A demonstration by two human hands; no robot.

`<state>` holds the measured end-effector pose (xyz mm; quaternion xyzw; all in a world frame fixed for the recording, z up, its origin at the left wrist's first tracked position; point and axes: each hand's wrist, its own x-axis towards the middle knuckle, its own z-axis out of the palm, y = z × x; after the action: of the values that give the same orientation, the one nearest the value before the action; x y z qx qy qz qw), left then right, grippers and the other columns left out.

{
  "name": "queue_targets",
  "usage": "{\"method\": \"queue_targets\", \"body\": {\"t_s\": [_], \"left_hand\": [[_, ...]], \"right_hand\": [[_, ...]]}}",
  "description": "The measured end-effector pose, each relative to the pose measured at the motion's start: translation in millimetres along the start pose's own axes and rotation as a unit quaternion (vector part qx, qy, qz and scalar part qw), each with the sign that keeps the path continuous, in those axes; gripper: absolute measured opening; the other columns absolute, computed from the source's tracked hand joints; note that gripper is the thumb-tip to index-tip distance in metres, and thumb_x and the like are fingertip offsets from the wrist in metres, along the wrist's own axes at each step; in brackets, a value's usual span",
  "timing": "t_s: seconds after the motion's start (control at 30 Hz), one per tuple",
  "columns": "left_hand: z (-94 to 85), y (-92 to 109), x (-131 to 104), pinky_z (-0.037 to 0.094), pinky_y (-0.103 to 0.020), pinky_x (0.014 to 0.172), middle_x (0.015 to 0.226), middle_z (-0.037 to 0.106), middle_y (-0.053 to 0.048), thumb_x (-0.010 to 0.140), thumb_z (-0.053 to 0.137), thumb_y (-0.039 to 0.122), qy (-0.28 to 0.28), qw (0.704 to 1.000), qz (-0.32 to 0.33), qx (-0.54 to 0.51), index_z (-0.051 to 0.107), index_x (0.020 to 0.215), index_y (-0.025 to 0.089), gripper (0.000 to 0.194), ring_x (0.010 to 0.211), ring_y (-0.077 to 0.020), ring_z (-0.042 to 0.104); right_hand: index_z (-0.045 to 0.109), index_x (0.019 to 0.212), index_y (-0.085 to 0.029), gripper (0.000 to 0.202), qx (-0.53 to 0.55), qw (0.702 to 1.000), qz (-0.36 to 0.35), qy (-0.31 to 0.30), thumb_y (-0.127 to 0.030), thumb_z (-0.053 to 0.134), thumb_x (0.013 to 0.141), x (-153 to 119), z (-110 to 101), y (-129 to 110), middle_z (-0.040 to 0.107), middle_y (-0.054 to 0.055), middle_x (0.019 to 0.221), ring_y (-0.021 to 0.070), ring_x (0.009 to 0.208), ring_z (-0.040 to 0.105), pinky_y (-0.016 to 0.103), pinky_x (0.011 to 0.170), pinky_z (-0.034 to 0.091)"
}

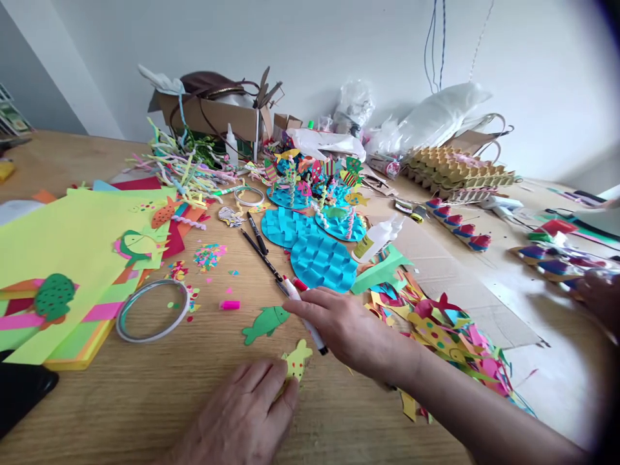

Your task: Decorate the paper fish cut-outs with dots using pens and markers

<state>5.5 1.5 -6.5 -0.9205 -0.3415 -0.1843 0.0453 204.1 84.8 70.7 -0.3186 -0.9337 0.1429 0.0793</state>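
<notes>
My left hand rests on the table at the bottom, its fingers and thumb closed on a yellow paper fish with red dots. Part of the fish is hidden under the fingers. My right hand reaches in from the right, its fingers round a white marker with a black end. A red marker cap shows just beyond these fingers. Between the hands and the pink cap lies a green paper fish. Black pens lie farther back.
Blue woven paper ovals and glue bottles stand beyond my hands. Paper scraps heap to the right, near cardboard. At left are a tape roll and yellow sheets. Another person's hand is at the right edge.
</notes>
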Motion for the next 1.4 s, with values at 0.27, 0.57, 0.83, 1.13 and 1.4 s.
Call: {"method": "queue_targets", "body": {"t_s": [0.27,0.57,0.83,1.13,1.4], "left_hand": [[-4.0,-2.0,-2.4,0.049,-0.030,0.081,0.109,0.065,-0.006,0.100,0.038,0.020,-0.023,1.000,0.003,0.018,0.062,0.110,0.018,0.025,0.098,-0.0203,0.058],[6.4,-2.5,-4.7,0.050,-0.027,0.073,0.100,0.067,-0.004,0.098,0.040,0.017,0.029,0.998,0.010,0.050,0.064,0.101,0.021,0.025,0.091,-0.0191,0.059],[-3.8,-2.5,-3.7,0.049,-0.030,0.078,0.106,0.066,-0.006,0.096,0.046,0.018,-0.009,0.999,0.016,0.028,0.063,0.107,0.019,0.021,0.093,-0.0208,0.058],[-11.9,-2.7,-2.7,0.050,-0.032,0.083,0.113,0.064,-0.005,0.089,0.047,0.010,-0.074,0.997,-0.002,-0.012,0.060,0.114,0.019,0.030,0.099,-0.0210,0.059],[-10.0,-3.9,-3.7,0.051,-0.032,0.083,0.111,0.065,-0.006,0.082,0.042,0.001,-0.051,0.998,0.011,-0.021,0.057,0.114,0.017,0.038,0.098,-0.0215,0.060]], "right_hand": [[0.063,0.103,-0.017,0.022,-0.145,0.985,0.024,-0.092,-0.009,0.047,0.091,59.5,10.9,0.7,0.067,0.008,0.091,0.0206,0.079,0.065,0.026,0.060,0.045],[0.052,0.117,-0.016,0.026,-0.177,0.979,0.066,-0.073,-0.008,0.043,0.094,72.8,24.3,-5.9,0.065,0.010,0.097,0.0232,0.086,0.067,0.029,0.062,0.052],[0.058,0.100,-0.017,0.016,-0.172,0.963,0.201,-0.053,-0.023,0.043,0.099,45.3,10.2,-5.6,0.068,0.011,0.090,0.0251,0.082,0.070,0.029,0.061,0.052],[0.061,0.101,-0.016,0.025,-0.114,0.966,0.228,-0.037,-0.004,0.048,0.083,38.2,22.2,-5.2,0.070,0.011,0.089,0.0254,0.075,0.070,0.029,0.057,0.049],[0.063,0.087,-0.019,0.016,0.448,0.859,0.184,0.164,-0.021,0.047,0.084,-15.4,-2.5,-8.4,0.053,-0.002,0.063,0.0137,0.056,0.054,0.024,0.054,0.043]]}}
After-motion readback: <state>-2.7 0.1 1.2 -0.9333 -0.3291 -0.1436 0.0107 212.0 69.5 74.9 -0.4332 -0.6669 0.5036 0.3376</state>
